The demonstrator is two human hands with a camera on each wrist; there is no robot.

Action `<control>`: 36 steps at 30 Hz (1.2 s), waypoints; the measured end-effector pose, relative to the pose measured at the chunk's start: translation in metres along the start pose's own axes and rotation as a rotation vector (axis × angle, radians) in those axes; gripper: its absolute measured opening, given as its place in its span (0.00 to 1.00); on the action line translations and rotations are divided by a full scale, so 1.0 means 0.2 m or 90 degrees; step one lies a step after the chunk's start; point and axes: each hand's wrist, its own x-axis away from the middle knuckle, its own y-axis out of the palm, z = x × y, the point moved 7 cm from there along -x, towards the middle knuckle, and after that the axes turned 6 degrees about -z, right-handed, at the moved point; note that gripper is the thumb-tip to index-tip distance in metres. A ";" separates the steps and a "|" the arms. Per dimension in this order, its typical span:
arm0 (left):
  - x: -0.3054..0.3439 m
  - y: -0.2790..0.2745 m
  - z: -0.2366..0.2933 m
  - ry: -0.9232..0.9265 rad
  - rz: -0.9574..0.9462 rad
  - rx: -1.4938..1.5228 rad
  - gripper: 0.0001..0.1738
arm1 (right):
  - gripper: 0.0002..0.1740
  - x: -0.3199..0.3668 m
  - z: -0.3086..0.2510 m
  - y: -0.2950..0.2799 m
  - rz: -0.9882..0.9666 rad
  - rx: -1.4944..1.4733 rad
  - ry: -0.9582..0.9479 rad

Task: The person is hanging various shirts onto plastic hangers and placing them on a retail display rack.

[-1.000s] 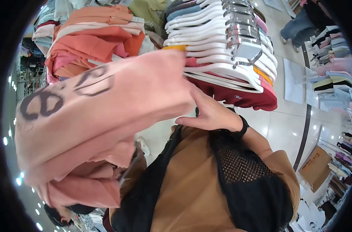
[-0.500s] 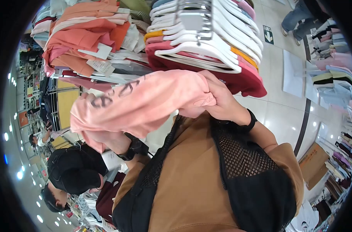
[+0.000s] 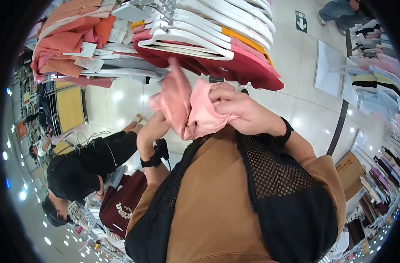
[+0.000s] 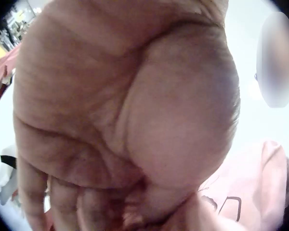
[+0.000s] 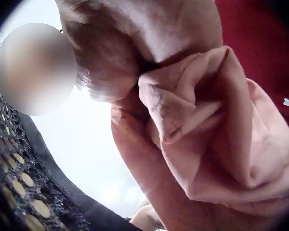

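Left hand (image 3: 155,126) and right hand (image 3: 249,115) pinch bunched pink garment (image 3: 203,119) (mid-gathering, apparently), next move prob. needing fabric evened w/ both grips.

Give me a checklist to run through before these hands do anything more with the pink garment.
1. Right hand has a grip on the pink garment: ok, its fingers are curled into the cloth.
2. Left hand has a grip on the garment too: ok, its fingers are curled at the other side of the bundle.
3. Garment spread flat: not ok, it is bunched and folded between the hands.
4. Dark print fully in sight: not ok, only part of it shows, in the left wrist view.
5. Garment clear of the dark red garment hanging beyond it: cannot tell, the raised end is blurred.
6. No hanger inside the garment: cannot tell, the folds hide the inside.
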 end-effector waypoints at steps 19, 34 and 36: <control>-0.03 -0.01 0.42 0.443 0.044 -0.107 0.13 | 0.10 -0.13 0.06 0.22 -0.063 0.257 -0.015; -0.03 -0.03 0.58 0.536 0.084 -0.239 0.17 | 0.10 -0.08 0.05 0.12 0.062 0.158 0.086; -0.06 -0.03 0.55 0.472 0.095 -0.349 0.16 | 0.12 -0.08 0.06 0.10 0.063 0.185 0.103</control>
